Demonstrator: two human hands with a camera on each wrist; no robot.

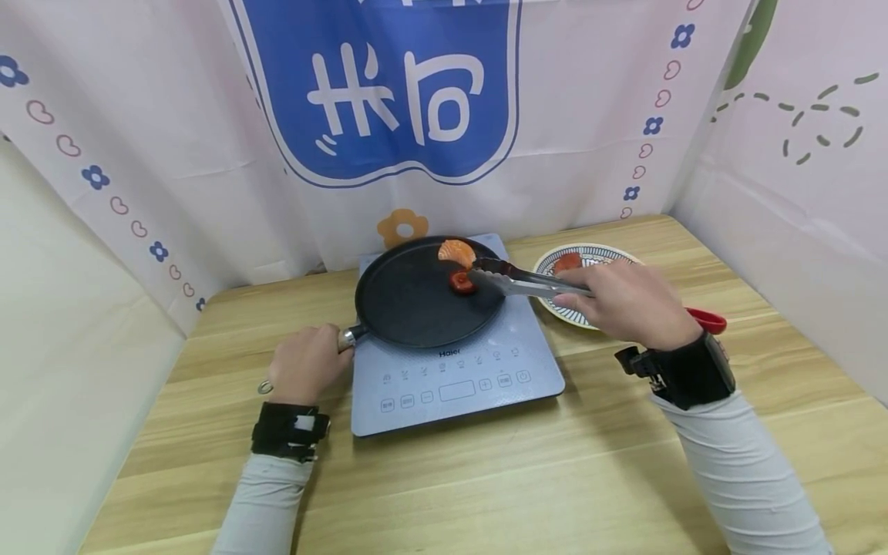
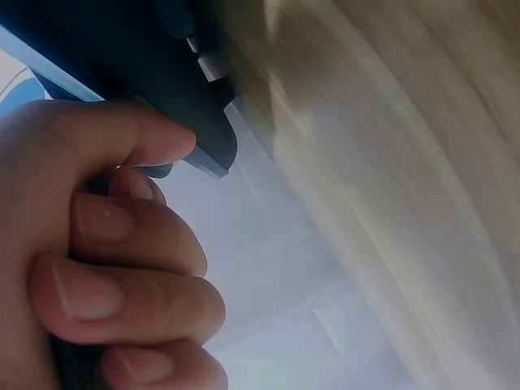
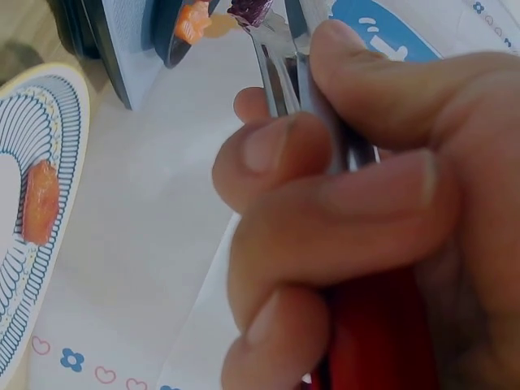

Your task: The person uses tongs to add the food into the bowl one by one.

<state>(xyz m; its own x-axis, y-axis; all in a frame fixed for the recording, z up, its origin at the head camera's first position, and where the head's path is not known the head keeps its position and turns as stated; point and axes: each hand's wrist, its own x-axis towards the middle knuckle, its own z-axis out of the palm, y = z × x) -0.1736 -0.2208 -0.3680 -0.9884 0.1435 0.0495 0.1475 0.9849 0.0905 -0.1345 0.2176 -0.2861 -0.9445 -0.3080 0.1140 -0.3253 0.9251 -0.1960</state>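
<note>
My left hand (image 1: 303, 364) grips the handle (image 1: 349, 337) of a flat black pan (image 1: 409, 297), which sits on an induction cooker (image 1: 454, 389). Curled fingers show in the left wrist view. Metal tongs (image 1: 530, 284) with a red handle end (image 1: 708, 320) are held in my right hand (image 1: 627, 302). Their tips reach over the pan's right side, right at a round red slice (image 1: 462, 283). An orange piece with pale stripes, like salmon (image 1: 456, 252), lies just behind it. In the right wrist view a dark reddish-purple piece (image 3: 249, 10) shows at the tongs' tips.
A patterned plate (image 1: 613, 250) stands right of the cooker, partly hidden by my right hand, with an orange-red piece (image 1: 567, 262) on it. Behind the wooden table (image 1: 472, 493) hangs a white cloth (image 1: 583, 154) with a blue emblem.
</note>
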